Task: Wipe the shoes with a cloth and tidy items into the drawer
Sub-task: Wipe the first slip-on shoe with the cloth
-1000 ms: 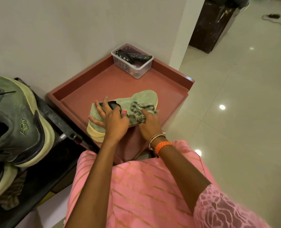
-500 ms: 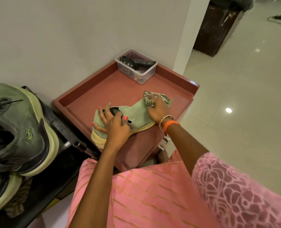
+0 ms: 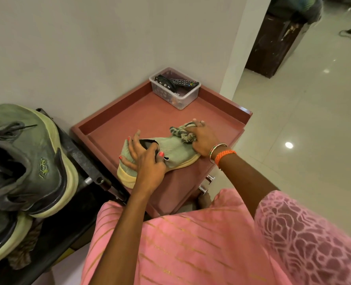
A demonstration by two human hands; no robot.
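Left hand (image 3: 148,161) clamps green shoe (image 3: 176,152) at heel opening, near worktop (image 3: 141,118) front edge. Right hand (image 3: 203,139) grips cloth (image 3: 180,132) on toe. Hold heel firm, press long strokes over toe.

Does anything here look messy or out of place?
Somewhat. The dark green sneakers at left sit piled one on another, tilted, laces loose. The plastic box on the red cabinet top holds a remote control among odds and ends. Nothing looks spilled or broken.
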